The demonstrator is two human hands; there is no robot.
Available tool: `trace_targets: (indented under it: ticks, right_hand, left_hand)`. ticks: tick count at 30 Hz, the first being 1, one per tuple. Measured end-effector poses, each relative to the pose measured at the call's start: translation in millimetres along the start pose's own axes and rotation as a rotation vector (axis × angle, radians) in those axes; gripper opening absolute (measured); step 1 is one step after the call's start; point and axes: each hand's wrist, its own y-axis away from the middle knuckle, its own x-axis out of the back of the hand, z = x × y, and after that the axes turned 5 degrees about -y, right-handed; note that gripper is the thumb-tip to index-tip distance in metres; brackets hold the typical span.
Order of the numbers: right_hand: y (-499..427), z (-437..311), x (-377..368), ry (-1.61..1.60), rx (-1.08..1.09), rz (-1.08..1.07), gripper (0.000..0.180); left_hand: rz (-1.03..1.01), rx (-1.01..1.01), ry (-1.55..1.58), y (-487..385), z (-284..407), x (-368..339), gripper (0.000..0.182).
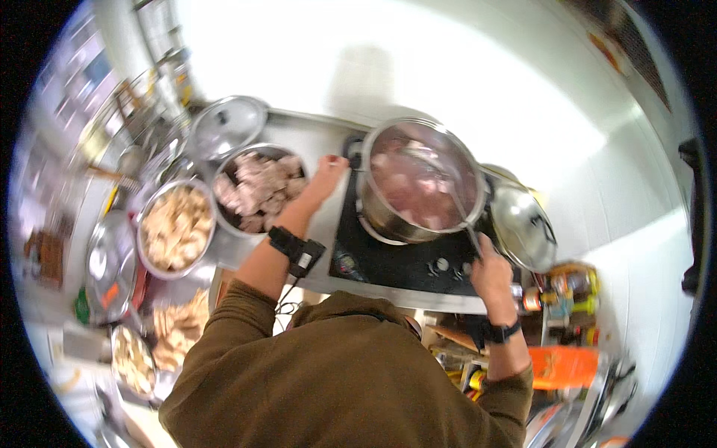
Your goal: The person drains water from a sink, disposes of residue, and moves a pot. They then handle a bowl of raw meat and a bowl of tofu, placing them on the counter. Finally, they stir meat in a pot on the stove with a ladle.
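A large stainless steel pot (386, 215) stands on a black cooktop (403, 260). Pieces of meat (414, 190) lie in reddish liquid inside it. My right hand (493, 274) is closed around the metal handle of a long utensil (460, 193), which slants over the near rim into the pot; its head is blurred. Beside the pot's left side handle (354, 155) is my left hand (331, 169); blur hides whether its fingers grip that handle. Left of this hand, a metal pot (220, 221) holds chunks of pale pinkish meat (263, 187).
A metal lid (229, 126) lies behind the meat pot, another lid (518, 224) leans right of the cooktop. At left are a bowl of pale yellowish pieces (176, 227) and a smaller bowl (133, 361). Bottles (566, 285) crowd the right; a white wall (448, 67) rises behind.
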Motion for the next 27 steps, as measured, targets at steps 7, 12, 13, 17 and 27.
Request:
trace_targets:
  ticks: [7,12,13,17,27]
  right_hand:
    - [29,21,-5,-0.277,-0.055,0.119,0.050]
    - [36,23,-11,-0.320,-0.091,0.138,0.046]
    - [37,22,-13,-0.288,-0.121,0.148,0.045]
    - [34,19,-20,-0.394,-0.074,0.230,0.041]
    - [25,-7,-11,-1.520,-0.479,-0.160,0.037]
  left_hand:
    - [-0.201,0.197,0.322,99,-35,58,0.032]
    - [0.017,0.319,0.514,140,-77,90,0.025]
    - [0.025,0.343,0.552,144,-85,95,0.024]
    - [0.040,0.369,0.628,154,-106,99,0.020]
    - [-0.032,0.410,0.642,136,-102,77,0.015]
